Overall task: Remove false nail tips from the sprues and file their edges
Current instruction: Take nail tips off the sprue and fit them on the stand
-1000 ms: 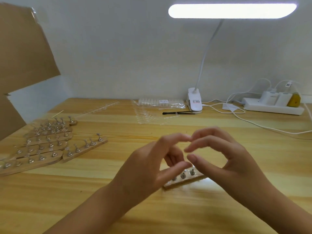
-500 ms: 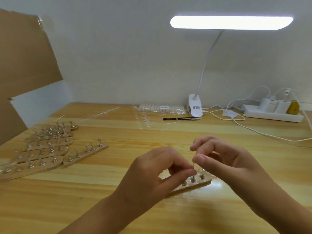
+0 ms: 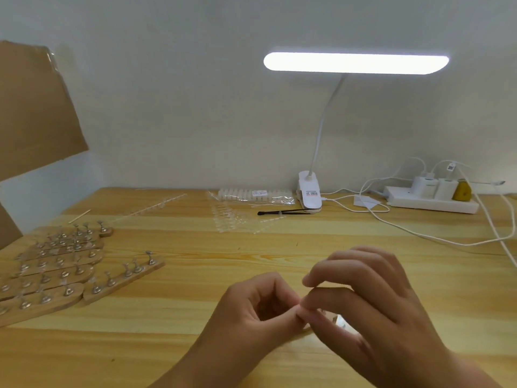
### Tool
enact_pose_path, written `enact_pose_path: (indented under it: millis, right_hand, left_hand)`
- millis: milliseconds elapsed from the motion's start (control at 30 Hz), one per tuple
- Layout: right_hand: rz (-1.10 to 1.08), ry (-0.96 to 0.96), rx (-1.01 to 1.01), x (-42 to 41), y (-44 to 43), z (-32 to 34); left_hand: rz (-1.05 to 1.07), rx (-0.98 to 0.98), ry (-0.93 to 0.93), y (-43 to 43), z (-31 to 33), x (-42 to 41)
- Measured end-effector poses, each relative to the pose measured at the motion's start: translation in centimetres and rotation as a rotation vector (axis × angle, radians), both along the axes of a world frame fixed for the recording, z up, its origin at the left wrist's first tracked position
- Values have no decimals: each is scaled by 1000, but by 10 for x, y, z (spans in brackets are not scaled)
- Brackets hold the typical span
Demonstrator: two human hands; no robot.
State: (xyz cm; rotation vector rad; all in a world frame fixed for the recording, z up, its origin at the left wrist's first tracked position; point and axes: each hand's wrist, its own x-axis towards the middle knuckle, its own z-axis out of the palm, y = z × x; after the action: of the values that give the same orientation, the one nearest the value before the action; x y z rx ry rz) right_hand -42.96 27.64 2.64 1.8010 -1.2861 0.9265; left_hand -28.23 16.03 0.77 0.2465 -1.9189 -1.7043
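- Head view: both hands were low over the wooden table (image 3: 173, 345), near its front edge, with their fingertips brought together.
- The left hand (image 3: 251, 312) had its fingers curled, with thumb and forefinger closed to a narrow pinch. The right hand (image 3: 375, 306) was curled the same way, its thumb touching the left fingertips.
- Anything held between them was too small and too clear to make out, so I cannot tell whether either hand gripped a nail tip.
- A glint of metal showed just under the right hand, but what it belonged to was hidden.
- Judged from the pinch, the step in hand was fine work on a single tip, either freeing it or seating it. No file was in view.
- The next move probably called for a steady two-finger hold and a light twist, since thin clear plastic may crack or spring away.
- The clear sprue sheets (image 3: 228, 218) with nail tips on them lay flat at the back centre of the table. A long sprue strip (image 3: 156, 206) lay to their left.
- The one container was a clear plastic bag (image 3: 257, 196) against the wall, holding a row of white pieces and a small label.
- Black tweezers (image 3: 285, 212) lay just beside the bag, by the lamp clamp (image 3: 309, 191).
- Wooden holder boards (image 3: 56, 264) studded with small metal stands were grouped at the left.
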Motion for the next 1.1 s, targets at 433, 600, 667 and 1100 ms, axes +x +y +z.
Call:
enact_pose_path:
  millis: [433,600,667,1100]
  right_hand:
    - [158,-342,164,4,-1,-7]
    - [197,-563,178,-1,-2,-8]
    - [170,-609,166,-2,-3,-8]
    - [142,-471,219,-2,-2,-9]
  left_hand:
    - [418,-498,-500,-57,-14,-1]
    - [330,-356,-87,-31,5,2]
    - [222,-260,-34,-20,11,2]
    - [108,99,-67,-3,8,-1]
